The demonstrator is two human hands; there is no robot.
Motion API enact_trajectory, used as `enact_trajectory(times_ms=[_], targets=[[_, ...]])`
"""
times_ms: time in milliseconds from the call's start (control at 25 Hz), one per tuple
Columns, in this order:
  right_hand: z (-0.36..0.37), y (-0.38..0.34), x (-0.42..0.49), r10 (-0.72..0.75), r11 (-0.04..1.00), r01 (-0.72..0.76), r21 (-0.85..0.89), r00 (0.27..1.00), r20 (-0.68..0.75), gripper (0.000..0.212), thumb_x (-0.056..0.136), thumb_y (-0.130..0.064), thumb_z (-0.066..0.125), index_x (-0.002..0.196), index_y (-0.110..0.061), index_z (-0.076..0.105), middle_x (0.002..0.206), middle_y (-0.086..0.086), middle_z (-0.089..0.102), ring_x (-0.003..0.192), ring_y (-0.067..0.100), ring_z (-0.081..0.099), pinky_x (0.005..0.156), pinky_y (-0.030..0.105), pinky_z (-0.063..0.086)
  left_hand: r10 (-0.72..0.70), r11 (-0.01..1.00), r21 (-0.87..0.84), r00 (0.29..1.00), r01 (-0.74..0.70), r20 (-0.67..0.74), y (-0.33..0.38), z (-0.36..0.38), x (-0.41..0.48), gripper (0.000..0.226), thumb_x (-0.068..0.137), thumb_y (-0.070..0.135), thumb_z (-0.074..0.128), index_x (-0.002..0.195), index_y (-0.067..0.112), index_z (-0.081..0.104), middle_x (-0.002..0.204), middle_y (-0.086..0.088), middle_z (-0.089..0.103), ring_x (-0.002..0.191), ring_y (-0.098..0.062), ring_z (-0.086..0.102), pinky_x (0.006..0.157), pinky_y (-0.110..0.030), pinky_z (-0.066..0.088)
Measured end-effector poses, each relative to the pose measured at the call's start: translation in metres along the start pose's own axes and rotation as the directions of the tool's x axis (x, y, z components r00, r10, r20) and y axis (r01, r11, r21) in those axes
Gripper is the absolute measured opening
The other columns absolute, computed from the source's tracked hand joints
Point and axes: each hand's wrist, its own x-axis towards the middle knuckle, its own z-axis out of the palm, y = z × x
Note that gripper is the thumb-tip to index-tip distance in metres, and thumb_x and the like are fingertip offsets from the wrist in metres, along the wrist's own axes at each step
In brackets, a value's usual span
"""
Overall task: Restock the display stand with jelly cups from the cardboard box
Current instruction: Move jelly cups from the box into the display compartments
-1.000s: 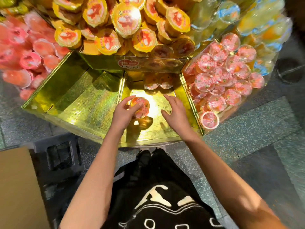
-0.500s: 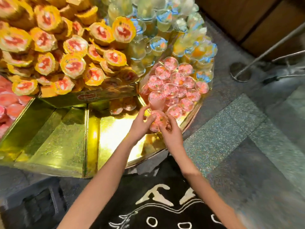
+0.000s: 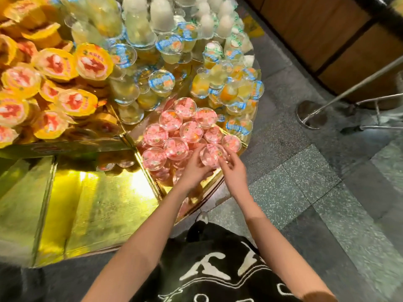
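Note:
Both hands meet on one pink jelly cup at the near edge of the pink pile on the gold display stand. My left hand cups it from below and the left. My right hand pinches its right rim with the fingertips. The cup sits tilted against its pink neighbours. Orange-lidded cups fill the compartment to the left. Clear, blue-lidded cups are stacked behind. The cardboard box is out of view.
A gold compartment in front of the orange cups holds only a few cups at its back. A metal stand with a round base rests on the speckled floor at the right, before a wooden wall.
My hands moved from the bare gold compartment to the pink pile on the right, carrying a pink cup. The view swung right with them.

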Motion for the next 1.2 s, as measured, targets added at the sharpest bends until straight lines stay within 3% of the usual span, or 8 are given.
enact_trajectory(times_ms=[200,280,400,680,880,960,1080,1200], targets=[[-0.025,0.007,0.08,0.017,0.993,-0.012,-0.117,0.999,0.041,0.04,0.096,-0.02,0.058,0.136,-0.018,0.055,0.128,0.008,0.063,0.117,0.021,0.06,0.101,0.046,0.048,0.011,1.0,0.007,0.987,-0.01,-0.158,0.004,0.031,0.058,0.066,0.079,0.023,0.078,0.125,0.051,0.04,0.138,0.001,0.049,0.127,-0.027,0.053,0.101,-0.052,0.048],[-0.03,0.005,0.106,0.054,0.989,-0.043,-0.143,0.996,0.071,0.04,0.095,-0.023,0.057,0.135,-0.021,0.055,0.119,0.01,0.068,0.109,0.022,0.064,0.096,0.047,0.051,0.022,1.0,0.005,0.973,-0.021,-0.232,0.001,0.04,0.079,0.075,0.073,0.037,0.078,0.135,0.046,0.037,0.142,0.002,0.046,0.13,-0.024,0.05,0.104,-0.053,0.046],[-0.029,0.008,0.126,0.084,0.988,-0.072,-0.137,0.993,0.083,0.039,0.097,-0.019,0.054,0.136,-0.021,0.055,0.126,0.008,0.065,0.113,0.021,0.062,0.097,0.047,0.05,0.073,0.997,0.044,0.955,-0.062,-0.289,-0.004,0.052,0.095,0.08,0.085,0.016,0.074,0.148,0.025,0.026,0.149,-0.006,0.04,0.136,-0.022,0.043,0.111,-0.05,0.039],[-0.027,0.02,0.143,0.066,0.99,-0.059,-0.124,0.996,0.055,0.046,0.09,-0.027,0.048,0.136,-0.024,0.054,0.118,0.012,0.067,0.09,0.02,0.053,0.089,0.048,0.05,0.118,0.991,0.103,0.933,-0.088,-0.339,-0.002,0.065,0.102,0.062,0.09,0.011,0.067,0.139,0.026,0.033,0.13,0.007,0.053,0.123,-0.02,0.055,0.105,-0.049,0.046],[-0.03,0.022,0.141,0.047,0.99,-0.037,-0.139,0.996,0.072,0.041,0.095,-0.022,0.051,0.135,-0.025,0.055,0.128,0.006,0.064,0.106,0.029,0.062,0.095,0.05,0.051,0.126,0.982,0.177,0.93,-0.067,-0.346,-0.003,0.064,0.102,0.062,0.092,0.012,0.066,0.142,0.023,0.032,0.12,0.017,0.05,0.098,-0.003,0.059,0.085,-0.025,0.054],[-0.031,0.02,0.14,0.043,0.991,-0.032,-0.133,0.996,0.082,0.04,0.097,-0.021,0.051,0.136,-0.026,0.054,0.129,0.005,0.063,0.106,0.029,0.062,0.095,0.049,0.052,0.121,0.98,0.188,0.932,-0.059,-0.341,0.0,0.063,0.1,0.064,0.092,0.01,0.066,0.144,0.021,0.031,0.121,0.02,0.046,0.101,0.002,0.053,0.077,-0.005,0.045],[-0.032,0.015,0.138,0.039,0.99,-0.025,-0.136,0.994,0.097,0.041,0.099,-0.022,0.05,0.139,-0.025,0.051,0.136,0.006,0.059,0.11,0.024,0.06,0.097,0.042,0.05,0.123,0.974,0.221,0.935,-0.05,-0.334,0.004,0.062,0.098,0.066,0.093,0.01,0.066,0.146,0.019,0.029,0.128,0.016,0.041,0.106,0.004,0.047,0.077,0.006,0.034],[-0.033,0.015,0.131,0.023,0.983,-0.001,-0.186,0.993,0.114,0.048,0.098,-0.034,0.052,0.144,-0.026,0.043,0.143,0.001,0.052,0.125,0.021,0.053,0.104,0.044,0.046,0.125,0.975,0.214,0.93,-0.052,-0.345,0.005,0.058,0.094,0.067,0.092,0.016,0.066,0.146,0.029,0.028,0.13,0.015,0.044,0.103,-0.004,0.061,0.091,-0.026,0.054]])
